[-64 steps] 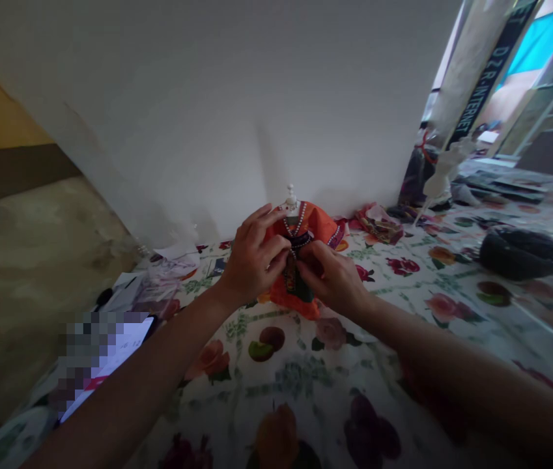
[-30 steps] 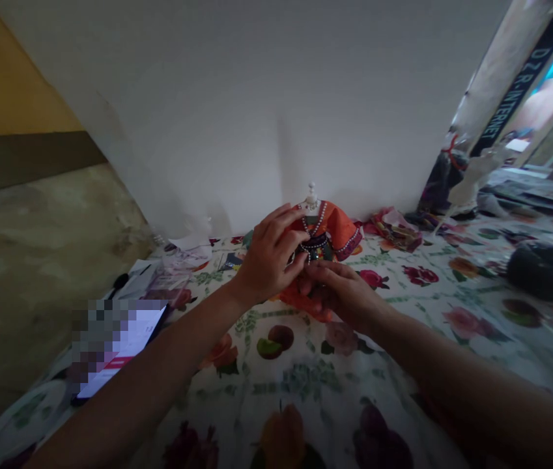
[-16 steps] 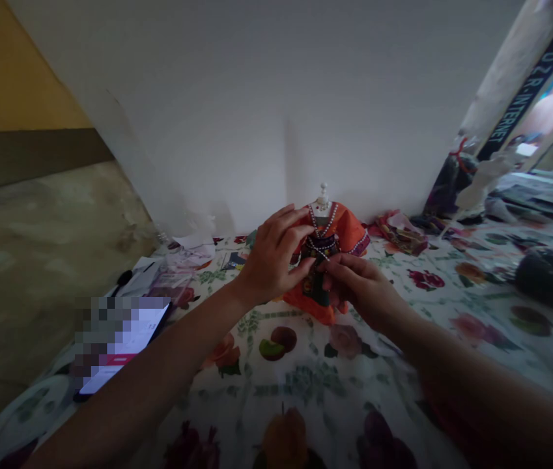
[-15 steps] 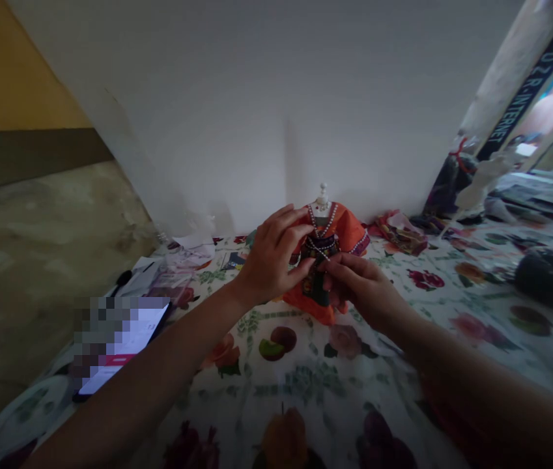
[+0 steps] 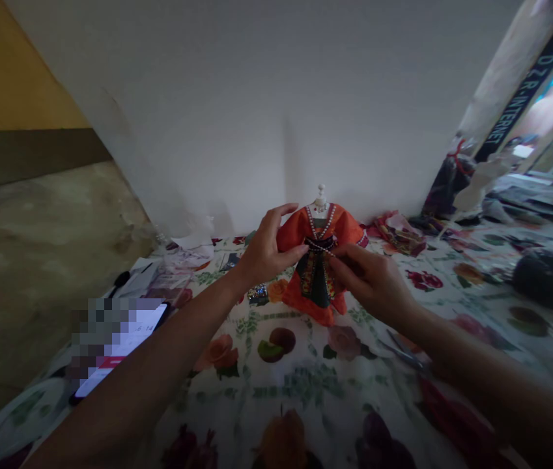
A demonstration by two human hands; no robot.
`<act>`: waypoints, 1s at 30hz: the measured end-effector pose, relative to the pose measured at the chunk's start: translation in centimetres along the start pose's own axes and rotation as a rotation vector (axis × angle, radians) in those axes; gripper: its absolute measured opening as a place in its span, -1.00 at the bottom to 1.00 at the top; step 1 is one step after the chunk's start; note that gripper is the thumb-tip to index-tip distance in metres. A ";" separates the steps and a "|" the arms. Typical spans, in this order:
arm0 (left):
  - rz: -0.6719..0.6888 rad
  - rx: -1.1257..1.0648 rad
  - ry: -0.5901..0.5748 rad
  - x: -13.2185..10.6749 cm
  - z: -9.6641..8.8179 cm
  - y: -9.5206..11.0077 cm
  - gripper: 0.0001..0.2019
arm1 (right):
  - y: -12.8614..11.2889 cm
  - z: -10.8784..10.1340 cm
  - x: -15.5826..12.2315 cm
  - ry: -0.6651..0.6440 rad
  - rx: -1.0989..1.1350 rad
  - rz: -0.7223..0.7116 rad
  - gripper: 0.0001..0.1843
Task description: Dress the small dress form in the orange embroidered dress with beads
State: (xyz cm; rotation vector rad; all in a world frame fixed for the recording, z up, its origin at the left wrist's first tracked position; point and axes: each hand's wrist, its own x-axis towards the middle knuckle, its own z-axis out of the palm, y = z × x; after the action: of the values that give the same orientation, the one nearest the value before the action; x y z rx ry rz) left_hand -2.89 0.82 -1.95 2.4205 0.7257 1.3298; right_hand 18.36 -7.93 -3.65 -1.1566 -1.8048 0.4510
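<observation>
A miniature orange dress (image 5: 349, 225) with a dark patterned front panel stands upright on a small white mannequin stand (image 5: 322, 195). Beaded trim lines its V-neck. My left hand (image 5: 269, 251) grips the dress from its left side, thumb at the waist and fingers around the sleeve. Between the thumb and forefinger of my right hand (image 5: 371, 277) is the end of a thin string of white beads (image 5: 322, 249), which crosses the dark waistband. The right fingertips are partly hidden against the skirt.
A lit phone (image 5: 134, 339) lies at the left, beside papers (image 5: 142, 277). Left of the skirt is a small glittery packet (image 5: 258, 293). Crumpled fabric (image 5: 398, 234) lies behind at right, with a white cut-out form (image 5: 484, 185) and a dark bundle (image 5: 550, 277). Tweezers-like metal (image 5: 406, 348) sits near my right forearm.
My left hand has shifted left, off the dress front, baring the bodice and sleeve. My right hand has moved slightly up and right with the bead string, uncovering more of the skirt.
</observation>
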 end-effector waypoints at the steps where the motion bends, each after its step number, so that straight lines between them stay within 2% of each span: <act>1: -0.013 -0.049 -0.028 0.1 0.0 -0.2 -0.40 | 0.0 -0.2 0.1 0.008 -0.041 -0.021 -0.76; 8: -0.072 -0.178 -0.112 1.1 0.2 -0.6 -0.41 | 0.5 -1.5 0.8 0.043 -0.215 -0.114 -0.79; 16: -0.157 -0.194 -0.164 2.7 0.2 0.0 -0.35 | 0.8 -1.8 1.5 0.051 -0.293 -0.186 -0.76; 22: -0.192 -0.138 -0.196 3.2 0.3 -0.1 -0.55 | 0.6 -2.4 1.9 0.042 -0.309 -0.192 -0.77; 30: -0.200 -0.166 -0.218 3.4 0.1 -0.2 -0.49 | 0.8 -2.8 2.4 0.057 -0.296 -0.145 -0.81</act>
State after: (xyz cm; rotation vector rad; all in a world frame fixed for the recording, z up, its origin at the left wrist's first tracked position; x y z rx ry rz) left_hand -1.32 2.87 0.25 2.2485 0.7441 0.9905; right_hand 20.79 -5.94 -1.63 -1.2115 -1.9339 0.0656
